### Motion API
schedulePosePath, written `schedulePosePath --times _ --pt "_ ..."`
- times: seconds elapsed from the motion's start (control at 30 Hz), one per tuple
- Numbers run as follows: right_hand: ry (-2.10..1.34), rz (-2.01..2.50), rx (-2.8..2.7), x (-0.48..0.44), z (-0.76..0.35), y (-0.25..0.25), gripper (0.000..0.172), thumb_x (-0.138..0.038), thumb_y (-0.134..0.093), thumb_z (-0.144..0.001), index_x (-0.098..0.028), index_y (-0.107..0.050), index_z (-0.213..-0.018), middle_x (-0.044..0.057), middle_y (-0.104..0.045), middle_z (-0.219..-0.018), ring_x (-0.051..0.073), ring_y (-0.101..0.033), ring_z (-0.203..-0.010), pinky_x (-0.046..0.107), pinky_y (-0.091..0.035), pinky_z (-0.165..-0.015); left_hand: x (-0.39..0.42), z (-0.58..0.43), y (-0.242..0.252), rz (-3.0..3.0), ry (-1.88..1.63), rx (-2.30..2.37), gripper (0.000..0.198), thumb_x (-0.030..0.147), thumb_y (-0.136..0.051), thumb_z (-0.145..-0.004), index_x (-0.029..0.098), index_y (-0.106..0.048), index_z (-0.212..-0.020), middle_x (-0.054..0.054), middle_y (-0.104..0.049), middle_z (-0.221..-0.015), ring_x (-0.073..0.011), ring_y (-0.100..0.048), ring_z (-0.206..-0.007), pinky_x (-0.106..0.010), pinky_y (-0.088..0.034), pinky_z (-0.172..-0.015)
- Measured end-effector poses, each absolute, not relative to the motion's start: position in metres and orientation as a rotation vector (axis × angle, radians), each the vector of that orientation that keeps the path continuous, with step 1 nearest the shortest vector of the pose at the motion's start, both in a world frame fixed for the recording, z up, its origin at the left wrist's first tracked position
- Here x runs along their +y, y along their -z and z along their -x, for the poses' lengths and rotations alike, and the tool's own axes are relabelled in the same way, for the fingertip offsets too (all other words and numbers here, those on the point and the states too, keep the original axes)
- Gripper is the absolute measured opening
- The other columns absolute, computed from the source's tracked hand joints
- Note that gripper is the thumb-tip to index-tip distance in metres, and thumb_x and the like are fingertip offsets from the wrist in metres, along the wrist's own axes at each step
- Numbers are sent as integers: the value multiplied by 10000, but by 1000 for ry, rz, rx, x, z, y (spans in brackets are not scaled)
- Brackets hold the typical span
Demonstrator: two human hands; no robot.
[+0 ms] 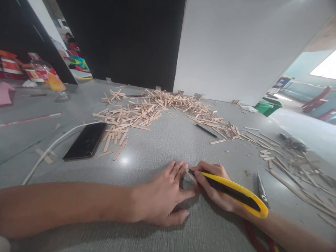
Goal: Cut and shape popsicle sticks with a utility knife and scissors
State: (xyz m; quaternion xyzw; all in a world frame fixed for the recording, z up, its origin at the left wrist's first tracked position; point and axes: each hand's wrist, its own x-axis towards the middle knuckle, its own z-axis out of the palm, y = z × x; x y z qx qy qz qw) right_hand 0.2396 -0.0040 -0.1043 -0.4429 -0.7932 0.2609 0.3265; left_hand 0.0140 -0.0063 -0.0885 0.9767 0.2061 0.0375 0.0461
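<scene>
My right hand (213, 180) is closed around a yellow and black utility knife (233, 190). The knife's front end points to the upper left, down at a short piece of wooden craft stick (192, 176) on the grey tabletop. My left hand (168, 196) lies flat with fingers spread, its fingertips and index finger beside that stick, seemingly steadying it. Whether the blade touches the wood is too small to tell. Under my right forearm lies a pointed metal tool (261, 189) with red handles, partly hidden.
A heap of craft sticks (147, 110) spreads across the back, near a black pen-like rod (206, 131). At left are a phone (86, 141) with a white cable (52, 145) and a bottle (54, 80). Long thin strips (294, 189) litter the right. Black and white panels (217, 49) stand behind.
</scene>
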Motion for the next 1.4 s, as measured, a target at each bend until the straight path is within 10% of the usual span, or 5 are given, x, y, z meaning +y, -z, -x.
schedulePosePath --times 1.4 --pt "-788 1225 -2018 -10 -243 98 404 -437 -471 -1043 -216 -585 -724 -24 -567 -578 140 -539 -518 287 -400 -573 -7 -14 88 -3024 -29 614 655 491 -478 -1015 160 -399 -1575 -361 -420 -1549 -522 -345 -1475 -634 -362 -1156"
